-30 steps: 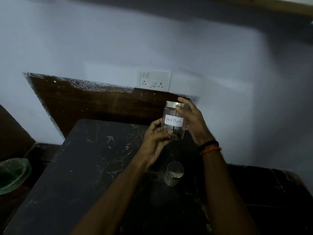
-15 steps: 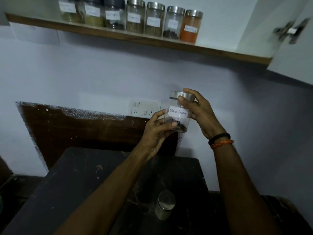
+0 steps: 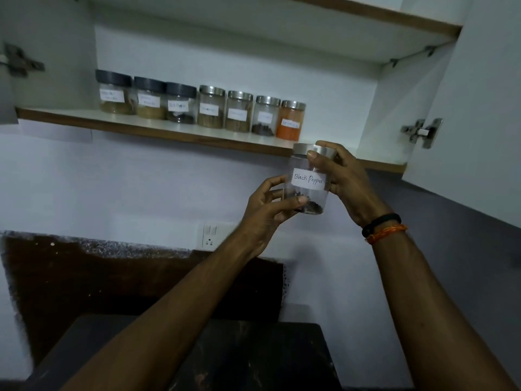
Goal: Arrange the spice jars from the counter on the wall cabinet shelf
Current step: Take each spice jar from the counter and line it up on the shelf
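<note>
Only one view here, the cam strapped to my head. It was tilted up and forward at the wall, catching the open cabinet's shelf (image 3: 158, 130) from a bit below, near enough that I could read the label on the jar (image 3: 308, 182) out at arm's length. The counter (image 3: 253, 359) only squeezed in along the bottom edge, and my forearms came up from the lower corners. Wide lens, so the edges bent.

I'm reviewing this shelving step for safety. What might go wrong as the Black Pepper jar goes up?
The jar is level with the shelf edge; its base might catch the edge if not lifted higher. The free space lies right of the orange jar, so a wide placement might knock it. The right hand grips at the lid, the left hand near the base; letting go early might tip it.
</note>
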`<state>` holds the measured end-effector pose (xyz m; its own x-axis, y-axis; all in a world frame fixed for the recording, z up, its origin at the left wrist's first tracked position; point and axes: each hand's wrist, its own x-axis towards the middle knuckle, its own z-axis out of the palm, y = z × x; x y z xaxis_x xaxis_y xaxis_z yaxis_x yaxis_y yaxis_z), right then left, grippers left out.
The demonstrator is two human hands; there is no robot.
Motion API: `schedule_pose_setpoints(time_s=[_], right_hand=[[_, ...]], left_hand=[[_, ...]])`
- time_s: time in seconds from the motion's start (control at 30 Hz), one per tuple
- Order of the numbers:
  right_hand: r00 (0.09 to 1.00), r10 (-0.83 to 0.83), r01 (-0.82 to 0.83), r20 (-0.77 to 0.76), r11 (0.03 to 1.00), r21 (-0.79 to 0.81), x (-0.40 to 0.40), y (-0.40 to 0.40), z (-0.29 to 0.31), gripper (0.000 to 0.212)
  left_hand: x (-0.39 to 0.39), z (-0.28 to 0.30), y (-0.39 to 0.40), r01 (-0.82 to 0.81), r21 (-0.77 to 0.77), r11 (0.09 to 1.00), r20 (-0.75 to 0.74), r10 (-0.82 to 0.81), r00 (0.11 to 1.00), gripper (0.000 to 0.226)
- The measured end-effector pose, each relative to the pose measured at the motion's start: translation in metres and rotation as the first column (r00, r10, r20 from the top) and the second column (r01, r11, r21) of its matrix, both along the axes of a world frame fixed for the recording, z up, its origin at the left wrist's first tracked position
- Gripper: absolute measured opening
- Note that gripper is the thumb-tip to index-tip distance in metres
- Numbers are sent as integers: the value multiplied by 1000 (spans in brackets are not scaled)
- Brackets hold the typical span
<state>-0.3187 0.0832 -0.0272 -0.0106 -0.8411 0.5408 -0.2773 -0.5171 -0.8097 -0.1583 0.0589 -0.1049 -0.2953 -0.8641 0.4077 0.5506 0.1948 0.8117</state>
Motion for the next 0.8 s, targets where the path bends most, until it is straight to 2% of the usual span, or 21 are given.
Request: schedule_pose_setpoints(time_s=[0.1,0.2,0.37,0.43,0.53,0.6,0.63,0.7,0.73,0.77,0.8], right_hand=[[1000,-26,27,14,1000,-15,-6,-2,16,59],[996,-84,84,-8,996,-31,-15,-8,32,54],[987,-161,162,15,985,-61,-27,-20,53,59],[985,-172,173,24,982,-75,-31,-25,63,57],[982,-183,186,36,978,-95,-38,-35,76,51],[981,-186,191,48,975,-117,-43,-42,85,48],[981,-187,193,60,974,-123,-47,-46,91,47],[978,-189,199,85,972,-124,-53,-53,99,45],[977,-194,205,91,971,-126,-56,-58,103,43],[975,-204,215,89,968,-132,-60,-63,107,43],[973,-215,224,81,965,-137,-63,-69,110,44]], left_hand=[[-4,17,-6,22,-50,999,34,-20,999,63],[-9,33,-14,25,-95,995,73,-18,997,59],[-15,55,-28,19,-180,983,214,20,977,60],[-16,67,-35,-13,-260,966,317,98,943,62],[-18,80,-47,-60,-422,905,474,277,836,69],[-16,87,-58,-89,-574,814,526,450,722,70],[-15,90,-65,-108,-683,722,507,575,642,64],[-11,96,-79,-79,-886,456,376,809,451,44],[-9,99,-86,-29,-937,348,312,873,376,38],[-9,104,-93,33,-959,283,278,905,322,37],[-9,107,-100,103,-961,259,277,918,285,39]])
